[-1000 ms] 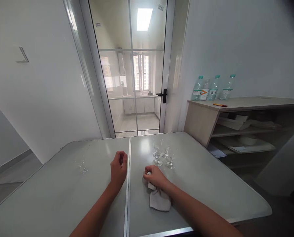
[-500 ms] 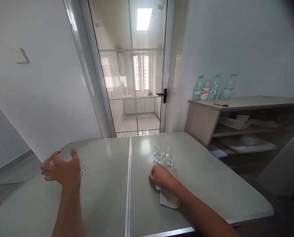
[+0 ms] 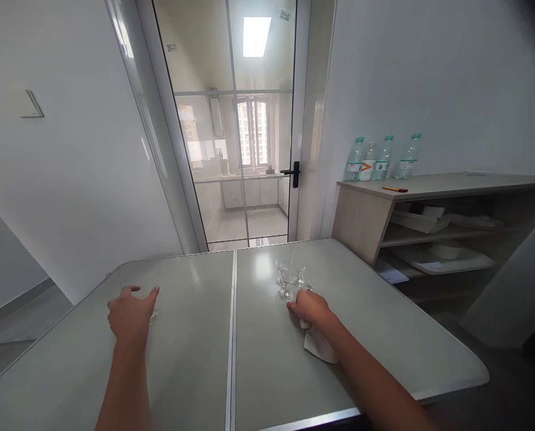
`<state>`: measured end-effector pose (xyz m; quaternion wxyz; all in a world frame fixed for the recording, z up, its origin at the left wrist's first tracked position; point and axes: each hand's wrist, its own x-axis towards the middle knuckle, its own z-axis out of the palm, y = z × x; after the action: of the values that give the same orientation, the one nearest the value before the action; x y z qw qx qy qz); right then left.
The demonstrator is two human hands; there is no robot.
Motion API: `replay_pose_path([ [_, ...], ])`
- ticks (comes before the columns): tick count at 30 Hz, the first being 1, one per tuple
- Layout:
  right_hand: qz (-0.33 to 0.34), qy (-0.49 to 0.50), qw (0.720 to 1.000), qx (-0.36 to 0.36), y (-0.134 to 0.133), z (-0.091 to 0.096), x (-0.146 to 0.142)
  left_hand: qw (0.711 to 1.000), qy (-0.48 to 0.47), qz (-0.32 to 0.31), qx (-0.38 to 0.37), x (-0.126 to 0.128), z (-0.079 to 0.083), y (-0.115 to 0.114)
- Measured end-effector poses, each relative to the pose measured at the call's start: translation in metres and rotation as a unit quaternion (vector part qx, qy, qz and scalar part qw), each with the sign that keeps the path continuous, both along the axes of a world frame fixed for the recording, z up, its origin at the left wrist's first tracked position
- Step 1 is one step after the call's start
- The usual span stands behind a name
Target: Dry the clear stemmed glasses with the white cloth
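My left hand (image 3: pixel 130 312) is over the left half of the table, thumb and fingers curved apart, with nothing visible between them. Just beyond it, mostly hidden by the hand, is a clear glass (image 3: pixel 154 318), of which only part of the base shows. On the right half my right hand (image 3: pixel 311 308) is closed on a white cloth (image 3: pixel 320 346), which hangs down onto the tabletop under the wrist. Several small clear stemmed glasses (image 3: pixel 286 293) stand upright close together beyond that hand. One of them is partly covered by the fingers.
A metal seam (image 3: pixel 231 323) splits the grey table (image 3: pixel 195 359). At the right is a wooden shelf unit (image 3: pixel 361 209) with plastic bottles (image 3: pixel 381 164) and a yellow-red pen-like item (image 3: pixel 394 189) on top, trays inside. Behind the table is a glass door (image 3: pixel 263 209) with a black handle.
My left hand has moved right and slightly down, closer to the lone glass. My right hand has slid right with the cloth, now covering part of the nearest right glass.
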<state>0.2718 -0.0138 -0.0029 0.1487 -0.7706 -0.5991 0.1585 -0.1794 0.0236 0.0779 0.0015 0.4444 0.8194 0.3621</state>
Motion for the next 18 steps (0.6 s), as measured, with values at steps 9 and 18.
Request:
replay_pose_path([
  [9, 0.063, 0.022, 0.998, 0.016, 0.007, 0.001, 0.010, 1.000, -0.009, 0.020, -0.009, -0.001, -0.009, 0.007],
  [18, 0.148, 0.082, 0.985, 0.026, 0.002, 0.012, 0.008, 0.998, -0.021, -0.007, 0.064, 0.007, -0.017, 0.017],
])
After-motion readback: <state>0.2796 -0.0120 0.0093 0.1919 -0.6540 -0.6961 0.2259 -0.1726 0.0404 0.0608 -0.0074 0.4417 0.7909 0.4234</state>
